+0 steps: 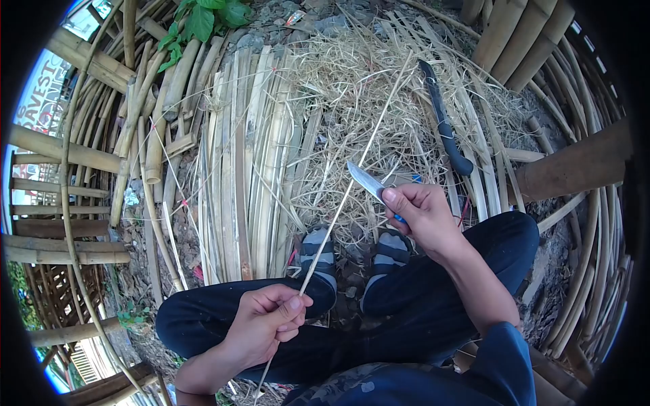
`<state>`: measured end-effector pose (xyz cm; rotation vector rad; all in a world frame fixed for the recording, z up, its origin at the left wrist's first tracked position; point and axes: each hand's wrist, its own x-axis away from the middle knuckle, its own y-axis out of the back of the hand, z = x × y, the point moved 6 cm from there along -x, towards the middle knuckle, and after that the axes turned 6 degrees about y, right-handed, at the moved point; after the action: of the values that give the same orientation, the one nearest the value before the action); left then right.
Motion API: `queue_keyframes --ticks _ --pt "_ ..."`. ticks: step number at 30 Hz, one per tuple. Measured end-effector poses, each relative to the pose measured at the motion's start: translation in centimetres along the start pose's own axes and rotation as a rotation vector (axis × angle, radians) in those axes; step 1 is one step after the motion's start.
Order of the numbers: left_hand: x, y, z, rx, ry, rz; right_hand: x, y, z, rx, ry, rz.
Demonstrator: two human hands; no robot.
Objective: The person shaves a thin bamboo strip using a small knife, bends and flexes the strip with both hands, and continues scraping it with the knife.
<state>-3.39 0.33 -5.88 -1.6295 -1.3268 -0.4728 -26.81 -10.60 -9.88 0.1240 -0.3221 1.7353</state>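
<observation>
The left hand [274,317] is reaching in from the near left side of the loose pile of pale, curled shavings [345,88], its wrist angling forward and inward. Its thumb is pressing over the curled index finger, and the fingers are clamping together on a long, thin, tan strip [329,233]. The strip is running diagonally forward over the pile, its lower end trailing below the hand. The right hand [423,213] is extending over the near right edge of the pile, its forearm slanting forward and inward. Its fingers are closing around the handle of a short knife with a silver blade [365,181], the thumb lying near the blade's base. The blade is pointing forward-left and crossing the strip; whether the edge is touching cannot be determined. A long, black, curved-handled tool [443,125] is lying on the pile's right side, and flat, split bamboo slats [237,169] are lying along its left.
</observation>
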Motion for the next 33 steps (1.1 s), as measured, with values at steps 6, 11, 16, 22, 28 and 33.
queue_keyframes --ticks 6,11,16,22,28,33 --pt "-0.7 0.1 0.3 0.004 -0.009 0.009 3.2 -7.7 -1.5 0.002 -0.055 0.392" --pt "-0.6 0.1 0.8 -0.106 -0.045 -0.051 3.7 -8.0 -1.9 0.023 -0.127 0.449" --pt "-0.2 -0.2 0.3 -0.155 -0.05 -0.087 3.3 -7.2 -1.7 0.11 -0.073 0.42" --pt "0.5 0.4 0.2 -0.073 -0.017 -0.076 1.1 -3.1 -1.7 0.035 -0.116 0.141" --pt "0.8 0.4 0.4 -0.102 -0.014 -0.073 -0.8 0.2 -1.4 -0.08 -0.135 0.048" --pt "0.5 0.5 0.7 -0.1 0.004 -0.068 -0.8 1.3 -0.1 -0.075 -0.163 0.02"
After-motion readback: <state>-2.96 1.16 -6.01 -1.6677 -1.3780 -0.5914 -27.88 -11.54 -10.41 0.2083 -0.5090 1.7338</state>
